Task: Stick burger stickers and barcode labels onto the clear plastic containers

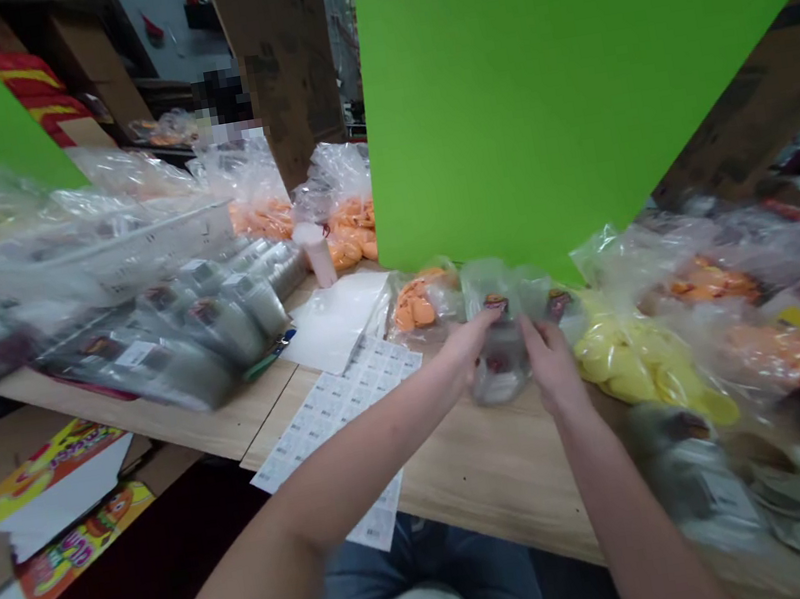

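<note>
Both my hands meet over a small clear plastic packet (504,372) at the middle of the wooden table (488,473). My left hand (474,343) grips the packet's left side with its fingers curled over the top. My right hand (550,357) pinches the right side. The packet holds small dark red pieces, blurred. Just behind it lie clear bags with orange pieces (418,309). A bag of yellow pieces (638,363) lies to the right.
A sheet of barcode labels (328,417) lies left of my hands, by a white pad (342,319) and a pink tube (319,252). Rows of packed bags (179,340) fill the left. More bags crowd the right edge. Printed cartons (47,517) lie on the floor.
</note>
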Action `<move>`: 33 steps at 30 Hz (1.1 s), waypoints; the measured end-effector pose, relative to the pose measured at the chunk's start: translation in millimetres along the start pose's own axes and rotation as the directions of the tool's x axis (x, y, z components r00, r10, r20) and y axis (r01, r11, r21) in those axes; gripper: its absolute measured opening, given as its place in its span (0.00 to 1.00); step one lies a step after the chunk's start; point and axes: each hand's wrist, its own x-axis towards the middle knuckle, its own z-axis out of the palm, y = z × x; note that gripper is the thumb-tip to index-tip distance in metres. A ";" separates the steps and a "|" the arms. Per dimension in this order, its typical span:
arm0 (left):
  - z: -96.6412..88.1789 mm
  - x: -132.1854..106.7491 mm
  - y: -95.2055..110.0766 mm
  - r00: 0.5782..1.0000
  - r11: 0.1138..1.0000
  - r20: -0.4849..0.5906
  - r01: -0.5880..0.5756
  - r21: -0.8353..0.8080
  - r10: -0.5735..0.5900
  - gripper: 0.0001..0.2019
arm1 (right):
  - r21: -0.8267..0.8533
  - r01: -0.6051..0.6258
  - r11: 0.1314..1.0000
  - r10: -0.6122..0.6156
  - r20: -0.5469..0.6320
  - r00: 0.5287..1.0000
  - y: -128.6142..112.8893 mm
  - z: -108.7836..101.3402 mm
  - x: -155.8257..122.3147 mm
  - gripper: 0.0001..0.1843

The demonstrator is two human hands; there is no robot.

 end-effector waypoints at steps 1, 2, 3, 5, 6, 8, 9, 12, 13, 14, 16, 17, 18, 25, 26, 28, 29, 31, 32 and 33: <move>-2.0 -4.3 -0.6 0.999 0.999 0.002 -0.033 -0.028 0.033 0.27 | 0.031 -0.015 0.999 0.015 -0.013 1.000 -2.0 1.8 -8.2 0.24; -4.6 -8.4 -1.6 0.997 0.995 0.016 -0.074 -0.071 0.075 0.31 | 0.077 -0.025 0.997 0.027 -0.024 0.999 -4.2 3.6 -17.4 0.23; -7.5 -12.1 -2.7 0.991 0.986 0.047 -0.117 -0.123 0.123 0.33 | 0.134 -0.026 0.991 0.031 -0.034 0.999 -6.7 5.4 -27.1 0.23; -13.6 -17.9 -3.5 0.970 0.960 0.134 -0.171 -0.222 0.204 0.35 | 0.249 0.007 0.968 0.009 -0.060 0.998 -12.7 8.7 -46.5 0.22; -16.5 -20.1 -2.7 0.958 0.953 0.183 -0.170 -0.251 0.220 0.35 | 0.290 0.033 0.956 -0.011 -0.076 0.997 -16.3 9.9 -55.7 0.22; -23.1 -24.7 0.9 0.938 0.951 0.272 -0.140 -0.276 0.217 0.33 | 0.319 0.081 0.944 -0.052 -0.100 0.994 -23.9 10.2 -72.9 0.22; -28.0 -27.7 3.0 0.926 0.950 0.312 -0.123 -0.287 0.214 0.32 | 0.321 0.097 0.942 -0.067 -0.103 0.992 -27.3 8.8 -81.4 0.22; -56.5 -41.4 2.6 0.884 0.951 0.424 -0.067 -0.303 0.197 0.29 | 0.359 0.091 0.929 -0.072 -0.067 0.995 -30.3 -3.1 -107.3 0.20; -71.7 -47.4 -1.7 0.875 0.958 0.455 -0.032 -0.284 0.164 0.27 | 0.398 0.052 0.916 -0.034 -0.052 0.998 -27.7 -9.4 -115.4 0.19; -89.5 -54.0 -8.1 0.879 0.967 0.461 0.000 -0.256 0.123 0.25 | 0.451 -0.014 0.892 0.033 -0.035 0.999 -22.9 -16.3 -122.6 0.17; -129.1 -67.4 -25.1 0.898 0.985 0.439 0.092 -0.144 -0.019 0.27 | 0.546 -0.224 0.807 0.243 0.039 0.969 -7.8 -30.9 -133.7 0.19; -148.3 -73.6 -33.7 0.902 0.986 0.421 0.145 -0.077 -0.100 0.31 | 0.557 -0.366 0.745 0.370 0.112 0.922 1.7 -37.7 -137.6 0.21; -165.2 -78.5 -41.1 0.889 0.976 0.412 0.220 -0.002 -0.199 0.34 | 0.535 -0.510 0.674 0.483 0.202 0.852 11.5 -43.6 -140.8 0.25; -168.6 -34.7 -30.1 0.674 0.814 0.516 0.230 0.533 -0.529 0.28 | 0.132 -0.805 0.579 0.594 0.608 0.527 46.9 -49.1 -165.2 0.34; -156.7 -19.2 -24.6 0.665 0.796 0.519 0.196 0.573 -0.537 0.26 | 0.131 -0.786 0.604 0.600 0.575 0.557 47.0 -46.2 -169.0 0.33; -132.3 11.2 -17.7 0.642 0.767 0.517 0.182 0.615 -0.567 0.23 | 0.165 -0.765 0.623 0.614 0.502 0.609 46.9 -41.0 -175.0 0.31; -120.9 24.5 -16.7 0.653 0.768 0.506 0.189 0.612 -0.563 0.21 | 0.185 -0.762 0.621 0.618 0.483 0.620 47.3 -39.4 -176.7 0.30; -101.5 45.5 -18.7 0.676 0.775 0.485 0.208 0.597 -0.555 0.18 | 0.188 -0.754 0.629 0.609 0.484 0.628 49.6 -39.4 -177.1 0.30; -93.8 53.0 -20.4 0.690 0.778 0.472 0.217 0.589 -0.549 0.17 | 0.167 -0.741 0.651 0.603 0.479 0.638 51.5 -41.1 -175.5 0.30; -87.8 58.5 -21.7 0.705 0.782 0.457 0.225 0.581 -0.542 0.17 | 0.129 -0.715 0.687 0.595 0.467 0.655 53.8 -43.8 -172.9 0.29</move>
